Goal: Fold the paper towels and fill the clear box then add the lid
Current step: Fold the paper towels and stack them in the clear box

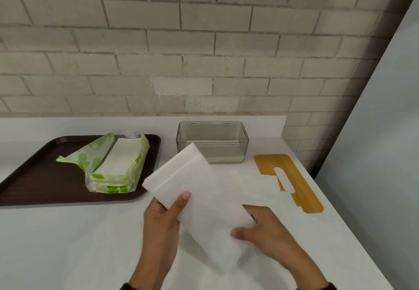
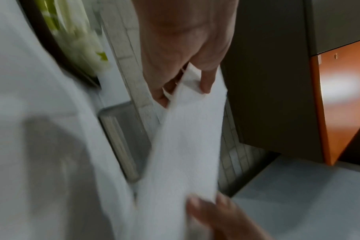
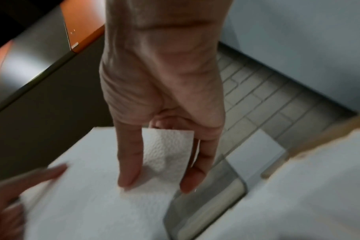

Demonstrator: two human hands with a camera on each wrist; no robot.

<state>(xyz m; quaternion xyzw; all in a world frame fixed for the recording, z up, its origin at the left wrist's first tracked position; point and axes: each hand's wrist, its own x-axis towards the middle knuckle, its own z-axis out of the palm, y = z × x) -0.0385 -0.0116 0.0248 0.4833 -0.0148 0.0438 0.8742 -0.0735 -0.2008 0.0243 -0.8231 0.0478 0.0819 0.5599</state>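
Note:
A white paper towel, folded into a long strip, is held above the white counter between both hands. My left hand pinches its left edge, thumb on top; the left wrist view shows the fingers clamped on the towel. My right hand pinches the right edge, thumb on top and fingers underneath, as the right wrist view shows with the towel. The clear box stands just behind the towel with white towels lying on its bottom. The wooden lid lies flat to its right.
A dark brown tray at the left holds an opened green-and-white pack of paper towels. A brick wall backs the counter. The counter's right edge runs diagonally past the lid, beside a grey panel.

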